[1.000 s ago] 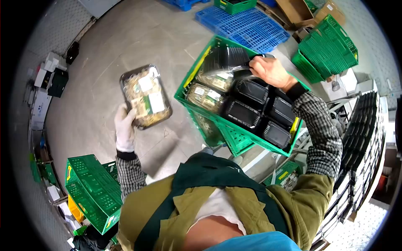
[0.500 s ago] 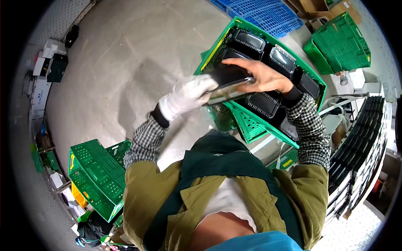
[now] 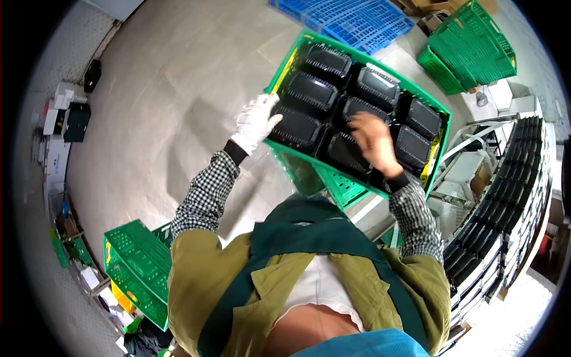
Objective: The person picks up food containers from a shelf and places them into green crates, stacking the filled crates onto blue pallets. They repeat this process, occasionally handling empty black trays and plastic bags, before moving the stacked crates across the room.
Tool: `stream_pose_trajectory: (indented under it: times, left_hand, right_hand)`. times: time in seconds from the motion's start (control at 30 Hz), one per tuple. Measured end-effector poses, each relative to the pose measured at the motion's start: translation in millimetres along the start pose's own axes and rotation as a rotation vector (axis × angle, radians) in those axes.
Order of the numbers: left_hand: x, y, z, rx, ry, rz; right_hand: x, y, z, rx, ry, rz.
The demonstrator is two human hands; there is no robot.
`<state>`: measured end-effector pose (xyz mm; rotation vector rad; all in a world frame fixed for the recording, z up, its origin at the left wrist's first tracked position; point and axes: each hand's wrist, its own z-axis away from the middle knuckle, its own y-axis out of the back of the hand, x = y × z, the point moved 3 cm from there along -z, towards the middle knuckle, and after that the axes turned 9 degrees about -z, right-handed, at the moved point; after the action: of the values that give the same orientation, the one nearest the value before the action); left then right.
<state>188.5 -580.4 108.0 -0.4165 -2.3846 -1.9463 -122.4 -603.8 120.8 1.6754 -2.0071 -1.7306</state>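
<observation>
A green plastic crate (image 3: 357, 55) holds several black plastic food containers (image 3: 310, 92) with crimped edges, set in rows. My left hand (image 3: 256, 124), in a white glove, is at the crate's left rim, its thumb apart from the fingers and beside the container (image 3: 297, 128) in the near left corner. Above the middle containers is my bare right hand (image 3: 373, 143), bent downward. Motion blurs its fingers, and whether they touch a container cannot be made out.
Stacked green crates stand at upper right (image 3: 473, 44) and lower left (image 3: 137, 268). A blue pallet (image 3: 351, 21) lies beyond the filled crate. Tall stacks of black containers (image 3: 499, 220) line the right side. Another green crate (image 3: 342, 187) sits below the filled one.
The black container held between both hands is now down in the crate. My left hand has moved left to the rim; my right hand has lowered over the containers.
</observation>
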Motion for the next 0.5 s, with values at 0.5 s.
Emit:
stream_pose_trajectory:
  times: [0.5]
  left_hand:
    - [-87,-140,-98,-0.562,0.555,1.213]
  right_hand:
    - [187,123,212,0.526,-1.445,-0.381]
